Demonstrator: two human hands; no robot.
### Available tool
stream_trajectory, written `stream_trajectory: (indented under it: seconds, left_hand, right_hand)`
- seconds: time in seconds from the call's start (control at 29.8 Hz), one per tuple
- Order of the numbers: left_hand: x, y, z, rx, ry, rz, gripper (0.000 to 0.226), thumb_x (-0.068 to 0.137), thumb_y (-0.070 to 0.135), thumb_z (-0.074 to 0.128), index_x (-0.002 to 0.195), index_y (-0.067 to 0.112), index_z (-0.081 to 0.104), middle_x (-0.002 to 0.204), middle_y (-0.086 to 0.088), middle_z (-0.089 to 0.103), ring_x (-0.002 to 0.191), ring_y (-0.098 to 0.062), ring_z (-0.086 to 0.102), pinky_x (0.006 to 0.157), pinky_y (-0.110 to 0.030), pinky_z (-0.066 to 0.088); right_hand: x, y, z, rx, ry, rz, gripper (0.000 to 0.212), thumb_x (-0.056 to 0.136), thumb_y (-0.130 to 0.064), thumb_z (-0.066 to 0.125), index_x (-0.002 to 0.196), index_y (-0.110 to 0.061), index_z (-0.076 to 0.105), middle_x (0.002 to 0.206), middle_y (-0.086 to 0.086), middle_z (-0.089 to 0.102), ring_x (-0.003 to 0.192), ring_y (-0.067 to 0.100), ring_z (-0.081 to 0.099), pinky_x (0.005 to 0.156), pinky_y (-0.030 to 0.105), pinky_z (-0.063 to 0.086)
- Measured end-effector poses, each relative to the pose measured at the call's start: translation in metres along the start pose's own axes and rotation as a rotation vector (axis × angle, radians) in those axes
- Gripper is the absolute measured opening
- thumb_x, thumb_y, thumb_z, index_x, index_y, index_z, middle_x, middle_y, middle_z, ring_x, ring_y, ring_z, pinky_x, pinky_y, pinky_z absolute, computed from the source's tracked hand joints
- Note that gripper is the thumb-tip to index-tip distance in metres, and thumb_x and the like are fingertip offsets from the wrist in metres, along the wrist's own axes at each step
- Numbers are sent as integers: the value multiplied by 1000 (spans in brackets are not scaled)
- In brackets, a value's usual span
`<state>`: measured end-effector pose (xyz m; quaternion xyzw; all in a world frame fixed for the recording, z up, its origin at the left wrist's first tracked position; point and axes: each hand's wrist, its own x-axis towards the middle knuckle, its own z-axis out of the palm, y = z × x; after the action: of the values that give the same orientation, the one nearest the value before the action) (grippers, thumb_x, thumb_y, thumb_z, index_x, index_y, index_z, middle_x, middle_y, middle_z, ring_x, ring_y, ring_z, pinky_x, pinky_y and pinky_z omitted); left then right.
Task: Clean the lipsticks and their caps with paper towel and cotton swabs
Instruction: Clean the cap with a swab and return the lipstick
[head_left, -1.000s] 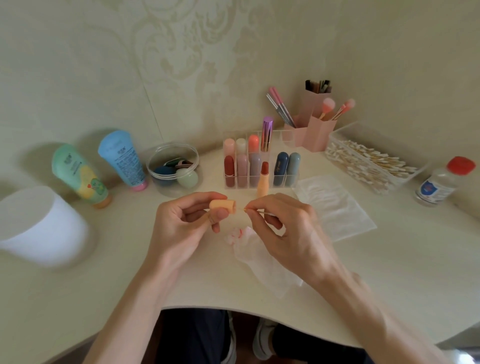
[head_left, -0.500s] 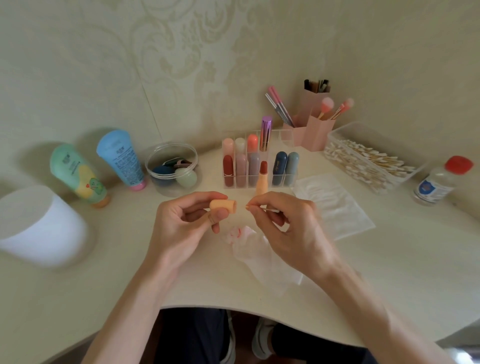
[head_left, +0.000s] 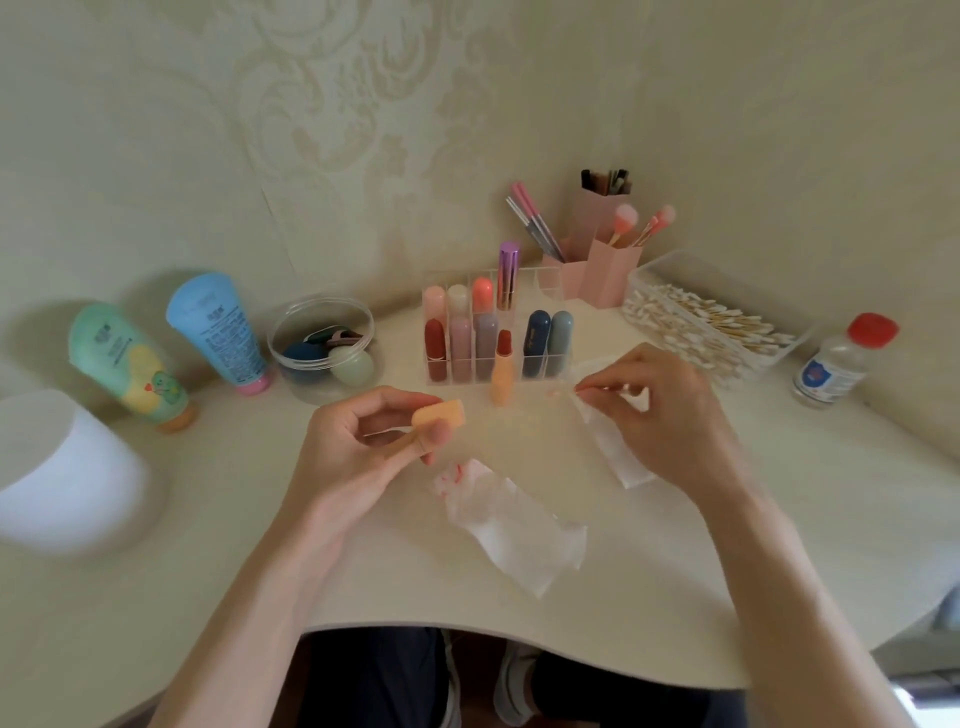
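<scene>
While pinching the cap in the left grip, pinches a cotton swab in the right grip at 2 o'clock, open desk between; curved edge at 6 o'clock; labels on tubes unreadable.

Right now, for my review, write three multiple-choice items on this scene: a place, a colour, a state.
1. Where does the uncapped lipstick stand?
A. on the floor
B. on the desk before the clear organizer
C. on a chair

2. What colour is the lid of the clear bottle?
A. red
B. blue
C. green

3. What is the left hand doing?
A. lying flat
B. pinching the orange cap
C. making an empty fist

Key: B, it stands upright by the organizer; A, the lid is plainly red; B, thumb and fingers hold the cap.
</scene>
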<state>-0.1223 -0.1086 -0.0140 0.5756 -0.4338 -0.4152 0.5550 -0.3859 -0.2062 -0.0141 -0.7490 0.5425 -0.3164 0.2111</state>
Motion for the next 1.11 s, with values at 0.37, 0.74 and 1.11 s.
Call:
stream_trajectory:
  seconds: [0.37, 0.74, 1.11]
  left_hand:
    - [8, 2, 19, -14, -76, 98, 32, 78, 19, 81, 108, 14, 73, 97, -7, 79, 70, -24, 73, 72, -30, 60]
    - [13, 0, 26, 61, -160, 173, 17, 96, 21, 69, 107, 10, 64, 100, -6, 79, 75, -26, 73, 64, -30, 59]
    - [22, -9, 23, 43, -92, 254, 17, 99, 16, 66, 115, 10, 67, 95, -9, 73, 85, -14, 70, 78, -17, 53]
  right_hand:
    - [3, 32, -18, -94, 146, 281, 12, 80, -22, 89, 91, -24, 86, 80, -5, 71, 76, 11, 56, 69, 23, 35]
    - [5, 17, -5, -66, 186, 107, 11, 88, -37, 83, 98, -30, 82, 87, -11, 70, 84, 10, 59, 76, 30, 47]
    - [6, -30, 42, 110, -10, 32, 39, 75, -58, 86, 104, -33, 78, 89, -16, 71, 79, 2, 65, 65, 12, 42]
